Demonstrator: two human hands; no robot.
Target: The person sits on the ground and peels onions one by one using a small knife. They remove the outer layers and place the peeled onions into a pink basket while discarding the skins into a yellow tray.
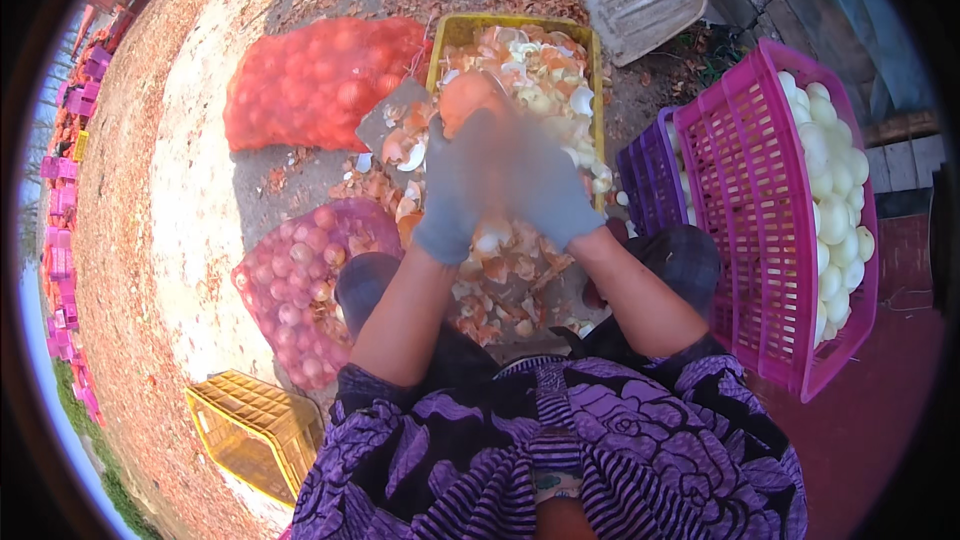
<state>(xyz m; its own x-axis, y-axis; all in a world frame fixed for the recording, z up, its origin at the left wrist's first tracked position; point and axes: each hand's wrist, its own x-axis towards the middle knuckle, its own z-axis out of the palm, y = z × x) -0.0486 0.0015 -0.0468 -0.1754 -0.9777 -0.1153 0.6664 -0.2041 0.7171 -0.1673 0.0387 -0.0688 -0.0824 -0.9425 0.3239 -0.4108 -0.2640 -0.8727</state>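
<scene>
Both hands wear grey gloves and meet over the near part of a yellow crate [598, 90] heaped with onion skins [536, 64]. My left hand [457, 187] has its thumb against a large orange-brown onion [469, 97], which shows just beyond the fingers. My right hand [547, 191] lies close beside it. A blur covers the fingers of both hands, so their grip and anything between them cannot be made out. Left of the crate, a grey flat piece [390, 109] bears loose skins. More onion skins [495, 270] lie on the ground between the knees.
A red mesh sack of onions [322, 82] and a purple mesh sack [300, 277] lie at left, above an empty yellow crate [255, 427]. At right stand a pink crate [750, 210] of peeled onions [836, 217] and a purple crate [649, 172]. A shovel [645, 0] lies beyond.
</scene>
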